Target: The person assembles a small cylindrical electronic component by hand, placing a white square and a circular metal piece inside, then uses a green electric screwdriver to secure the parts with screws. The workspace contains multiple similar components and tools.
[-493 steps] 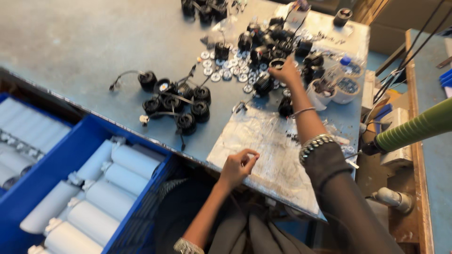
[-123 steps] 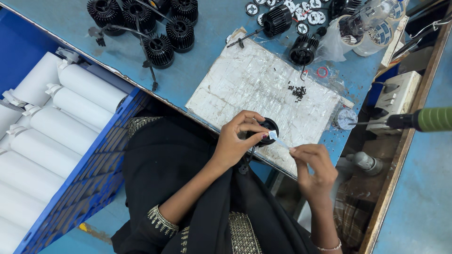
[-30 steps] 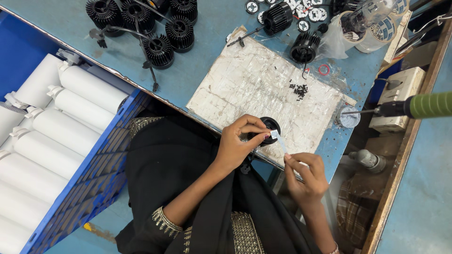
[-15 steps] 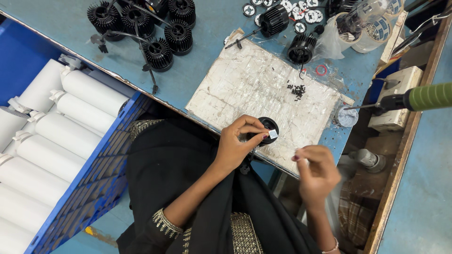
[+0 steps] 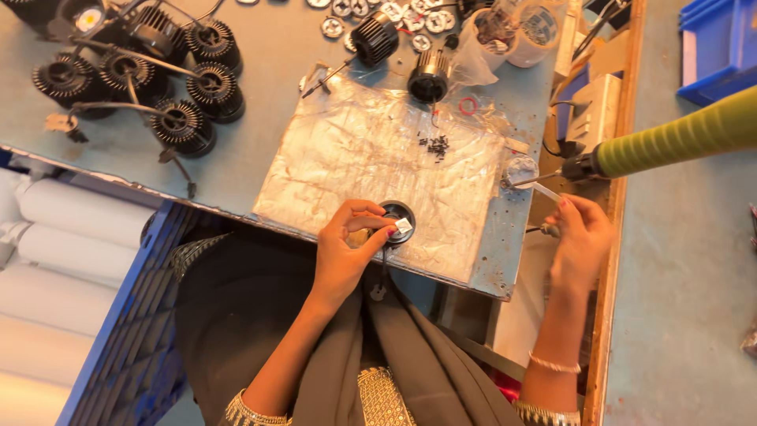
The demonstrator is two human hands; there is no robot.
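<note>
- The left hand (image 5: 343,252) curls over a black round housing (image 5: 397,222) at the near edge of the foil sheet (image 5: 371,158); its fingers (image 5: 371,241) pinch the housing's rim, thumb on the near side.
- A small white square chip (image 5: 404,226) sits in the housing's open top, just beside the thumb tip.
- A thin wire (image 5: 382,272) hangs from the housing over the tabletop edge, ending in a small plug.
- The right hand (image 5: 579,237) is raised off to the right, above the wooden ledge (image 5: 611,260); its fingers (image 5: 561,207) press together on a thin white strip (image 5: 544,189).
- The strip's far end lies just beside the metal tip of a tool with a green grip (image 5: 678,138).
- A little pile of dark screws (image 5: 436,144) lies on the foil, well apart from the housing.
- More black finned housings (image 5: 185,126) with wires cluster on the grey tabletop (image 5: 260,118) at the far left; two more stand at the foil's far edge.
- White rolls (image 5: 79,213) fill a blue crate (image 5: 126,347) to the left, below the tabletop.
</note>
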